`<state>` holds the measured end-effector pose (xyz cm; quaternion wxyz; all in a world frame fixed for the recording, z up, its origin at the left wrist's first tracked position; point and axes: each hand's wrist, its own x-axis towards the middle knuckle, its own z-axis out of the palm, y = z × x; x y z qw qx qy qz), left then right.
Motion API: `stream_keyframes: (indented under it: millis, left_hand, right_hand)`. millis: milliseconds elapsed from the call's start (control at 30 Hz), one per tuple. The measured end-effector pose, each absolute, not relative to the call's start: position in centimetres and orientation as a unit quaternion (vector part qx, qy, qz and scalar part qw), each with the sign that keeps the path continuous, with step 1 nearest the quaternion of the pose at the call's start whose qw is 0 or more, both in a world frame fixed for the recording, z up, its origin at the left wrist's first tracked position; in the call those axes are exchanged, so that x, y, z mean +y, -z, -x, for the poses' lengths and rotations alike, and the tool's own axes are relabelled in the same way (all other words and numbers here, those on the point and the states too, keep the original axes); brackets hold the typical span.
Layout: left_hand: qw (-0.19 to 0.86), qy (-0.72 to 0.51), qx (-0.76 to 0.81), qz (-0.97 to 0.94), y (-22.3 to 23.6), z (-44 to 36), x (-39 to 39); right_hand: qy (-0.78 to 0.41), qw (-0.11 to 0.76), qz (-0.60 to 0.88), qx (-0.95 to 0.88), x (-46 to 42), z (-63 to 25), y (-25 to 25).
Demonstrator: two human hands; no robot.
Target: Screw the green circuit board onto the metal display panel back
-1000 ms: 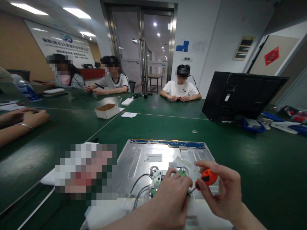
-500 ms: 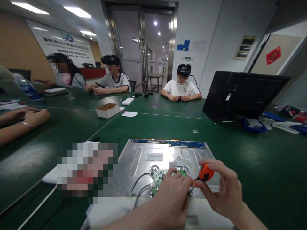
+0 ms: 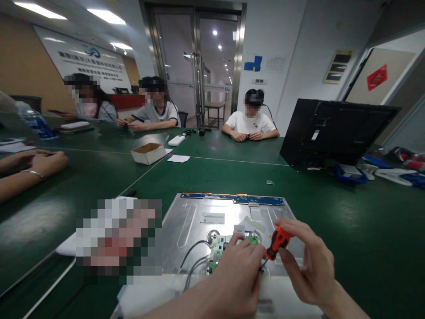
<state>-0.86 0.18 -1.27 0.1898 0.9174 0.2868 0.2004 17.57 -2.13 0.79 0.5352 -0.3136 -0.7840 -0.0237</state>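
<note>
An orange and black screwdriver (image 3: 278, 242) is pinched between the thumb and fingers of my right hand (image 3: 310, 261). Its handle tilts up to the right, and its thin shaft points down-left beside my left hand (image 3: 237, 266). That hand is closed, with curled fingers over the green circuit board (image 3: 217, 248); whatever it may grip is hidden, as is the screwdriver's tip. The board lies on a silvery metal panel (image 3: 189, 217), which has a blue circuit strip (image 3: 215, 198) along its far edge. Black cables (image 3: 191, 254) run from the board's left side.
White foam sheeting (image 3: 149, 292) is under the panel's near edge. A blurred-out object (image 3: 116, 239) lies to the left. Farther off are a small open box (image 3: 148, 153) and a large black monitor (image 3: 338, 133). A co-worker's hands (image 3: 46, 164) rest at left; several people sit opposite.
The screwdriver's handle has turned and shifted slightly left in my right hand, whose fingers have moved along with it. My left hand stays in place over the board.
</note>
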Motion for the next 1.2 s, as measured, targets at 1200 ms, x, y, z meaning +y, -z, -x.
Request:
stream_keyframes:
  millis: [1200]
  left_hand:
    - [0.183,-0.174,0.285,-0.925,1.0,0.8,0.3]
  right_hand:
    - [0.033,0.539,0.315,-0.78,-2.3,-17.1,-1.4]
